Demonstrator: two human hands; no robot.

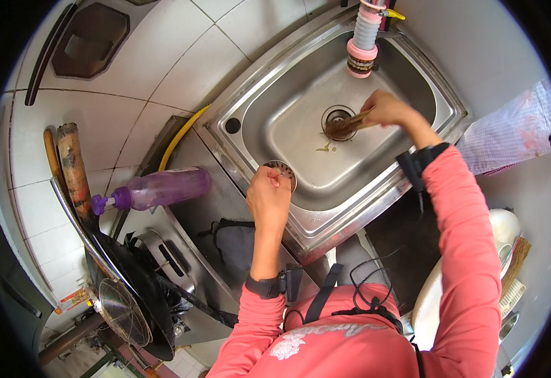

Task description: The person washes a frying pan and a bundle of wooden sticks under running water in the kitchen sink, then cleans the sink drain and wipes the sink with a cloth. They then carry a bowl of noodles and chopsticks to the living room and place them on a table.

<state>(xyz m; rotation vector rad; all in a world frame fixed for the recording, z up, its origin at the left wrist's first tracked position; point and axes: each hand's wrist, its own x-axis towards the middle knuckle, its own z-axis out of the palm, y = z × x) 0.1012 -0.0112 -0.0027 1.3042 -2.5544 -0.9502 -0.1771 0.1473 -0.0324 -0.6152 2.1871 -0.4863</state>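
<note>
A stainless steel sink (299, 141) lies before me. My right hand (383, 109) grips a bundle brush of brown plant fibre (344, 126), its bristles down in the drain opening (338, 114). Small yellowish-green scraps (325, 148) lie on the basin floor beside the drain. At the basin's near left edge, my left hand (271, 189) holds a round metal sink strainer (287, 174) between thumb and fingers; part of the strainer is hidden behind the hand. Above the basin hangs a pink and white faucet extension (364, 40) with a bead-filled end.
Left of the sink lies a purple pump bottle (169, 189) near a yellow hose (181, 139). A black wok (157, 312) and a wire skimmer (124, 312) stand farther left. A checked cloth (507, 130) hangs right of the sink, above white bowls (505, 226).
</note>
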